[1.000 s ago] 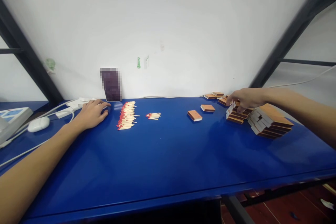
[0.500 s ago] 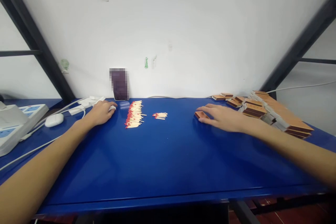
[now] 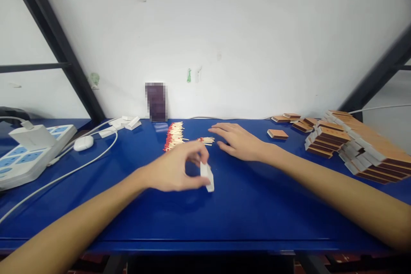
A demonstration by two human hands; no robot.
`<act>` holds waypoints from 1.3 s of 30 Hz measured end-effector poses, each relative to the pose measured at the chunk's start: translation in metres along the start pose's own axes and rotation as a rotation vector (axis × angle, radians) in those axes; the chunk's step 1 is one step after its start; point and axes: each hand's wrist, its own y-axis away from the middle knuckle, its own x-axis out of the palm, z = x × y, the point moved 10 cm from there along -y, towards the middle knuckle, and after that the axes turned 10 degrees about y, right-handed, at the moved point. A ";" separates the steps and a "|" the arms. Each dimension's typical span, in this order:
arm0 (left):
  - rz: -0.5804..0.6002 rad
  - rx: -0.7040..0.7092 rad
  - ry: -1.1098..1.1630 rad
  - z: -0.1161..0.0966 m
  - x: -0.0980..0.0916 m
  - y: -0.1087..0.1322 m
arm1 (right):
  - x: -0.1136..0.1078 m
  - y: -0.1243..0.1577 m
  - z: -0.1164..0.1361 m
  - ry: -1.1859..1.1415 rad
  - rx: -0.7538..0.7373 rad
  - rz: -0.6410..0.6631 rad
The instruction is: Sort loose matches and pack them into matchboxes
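Note:
Between the thumb and fingers of my left hand [image 3: 178, 167] is a small white matchbox tray [image 3: 207, 176], tilted above the middle of the blue table [image 3: 244, 205]. My right hand [image 3: 237, 139] reaches in from the right with its fingers apart, just beside a small bunch of matches [image 3: 208, 140]. Behind my left hand lies a larger row of red-tipped matches [image 3: 175, 133], its near end partly covered by the hand. A single brown matchbox sleeve [image 3: 278, 134] rests to the right of my right hand.
Stacked matchbox sleeves [image 3: 375, 141] fill the right side. More white trays [image 3: 128, 123] lie at the back left. A power strip [image 3: 35, 154], cables and a white earbud case [image 3: 83, 143] occupy the left. A phone-like object [image 3: 156, 102], pixelated, leans on the wall.
My left hand has brought a white tray from the back left to the table's middle. My right hand has let go of the brown sleeve and moved left to the small match bunch.

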 end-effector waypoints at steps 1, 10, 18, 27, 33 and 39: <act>0.039 0.002 -0.087 0.000 0.010 0.001 | 0.003 -0.009 0.003 -0.026 -0.014 0.003; 0.175 0.010 -0.442 0.006 0.024 0.010 | 0.020 -0.021 0.033 -0.123 -0.041 0.090; 0.013 0.103 -0.443 0.003 -0.008 0.006 | 0.009 0.005 0.054 -0.172 -0.086 0.054; -0.434 -0.149 -0.771 0.041 -0.122 0.024 | 0.011 0.021 0.053 -0.309 -0.076 0.013; -0.113 -0.015 -0.709 0.028 -0.043 0.005 | 0.007 0.020 0.050 -0.379 -0.035 0.003; -0.002 0.106 -0.737 0.025 -0.008 0.000 | 0.002 0.022 0.042 -0.448 0.042 -0.014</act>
